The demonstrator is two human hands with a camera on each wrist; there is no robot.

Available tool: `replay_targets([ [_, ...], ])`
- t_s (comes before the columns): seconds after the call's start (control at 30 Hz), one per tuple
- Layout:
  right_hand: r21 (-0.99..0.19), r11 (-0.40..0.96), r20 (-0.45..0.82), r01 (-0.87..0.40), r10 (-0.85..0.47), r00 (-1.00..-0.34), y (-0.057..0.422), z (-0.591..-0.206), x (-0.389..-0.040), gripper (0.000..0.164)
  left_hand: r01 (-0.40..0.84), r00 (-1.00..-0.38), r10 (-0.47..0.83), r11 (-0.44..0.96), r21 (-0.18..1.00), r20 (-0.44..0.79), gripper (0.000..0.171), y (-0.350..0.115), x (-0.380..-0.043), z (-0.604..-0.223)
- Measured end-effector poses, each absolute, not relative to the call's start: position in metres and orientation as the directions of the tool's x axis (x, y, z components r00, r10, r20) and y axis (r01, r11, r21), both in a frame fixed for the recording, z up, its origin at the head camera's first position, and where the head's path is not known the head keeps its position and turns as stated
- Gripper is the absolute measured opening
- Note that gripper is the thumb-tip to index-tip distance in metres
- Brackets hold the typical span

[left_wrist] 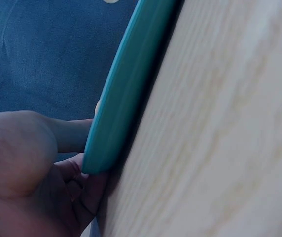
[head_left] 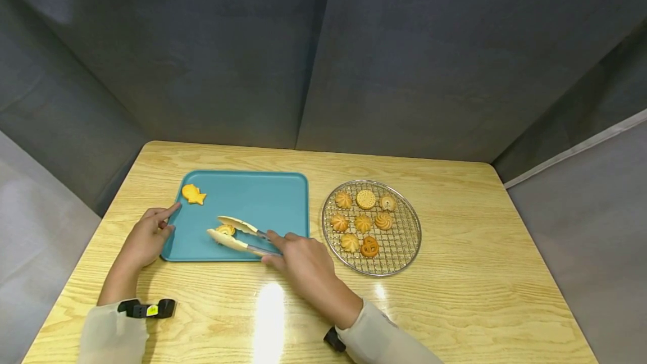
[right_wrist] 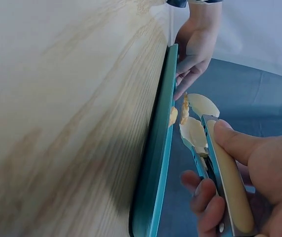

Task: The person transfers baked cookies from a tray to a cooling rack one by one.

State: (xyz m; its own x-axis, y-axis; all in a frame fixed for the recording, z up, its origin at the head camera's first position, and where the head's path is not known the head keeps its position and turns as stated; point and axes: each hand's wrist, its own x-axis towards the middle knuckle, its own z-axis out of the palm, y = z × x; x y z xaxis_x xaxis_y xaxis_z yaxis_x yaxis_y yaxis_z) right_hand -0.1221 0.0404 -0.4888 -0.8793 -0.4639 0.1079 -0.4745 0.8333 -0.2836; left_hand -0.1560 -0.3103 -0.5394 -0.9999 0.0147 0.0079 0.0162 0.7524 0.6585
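Observation:
My left hand (head_left: 144, 240) holds the left edge of a teal rectangular tray (head_left: 253, 195); the left wrist view shows the thumb and fingers at its rim (left_wrist: 112, 113). With my right hand (head_left: 309, 263) I grip a pair of tongs (head_left: 229, 240) with cream-coloured tips. Between those tips is a round swirled cookie (head_left: 226, 230), over the tray's lower left part. In the right wrist view that cookie (right_wrist: 185, 109) stands on edge between the tips. A fish-shaped cookie (head_left: 194, 194) lies in the tray's upper left corner.
Right of the tray, a round wire rack (head_left: 404, 240) bears several cookies, among them a pretzel-shaped one (head_left: 369, 246) and a flat round one (head_left: 366, 199). All stand on a wooden table (head_left: 470, 274). Grey fabric panels (head_left: 394, 72) rise behind and beside it.

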Motion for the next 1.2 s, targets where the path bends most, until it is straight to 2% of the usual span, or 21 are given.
replay_targets([
  [0.3, -0.301, 0.84, 0.104, -0.451, -0.441, -0.891, 0.057, -0.488, -0.117, 0.057, 0.011, -1.0, 0.018, 0.749, 0.662, -0.003, 0.053, -0.311, -0.156, -0.54],
  [0.63, -0.319, 0.826, 0.172, -0.465, -0.432, -0.885, 0.078, -0.49, -0.111, 0.057, 0.034, -0.999, 0.026, 0.755, 0.654, 0.022, 0.052, -0.31, -0.156, -0.539],
  [1.2, -0.354, 0.863, 0.218, -0.361, -0.3, -0.929, 0.122, -0.488, -0.097, 0.053, 0.033, -0.999, 0.029, 0.752, 0.659, 0.016, 0.053, -0.312, -0.156, -0.541],
])
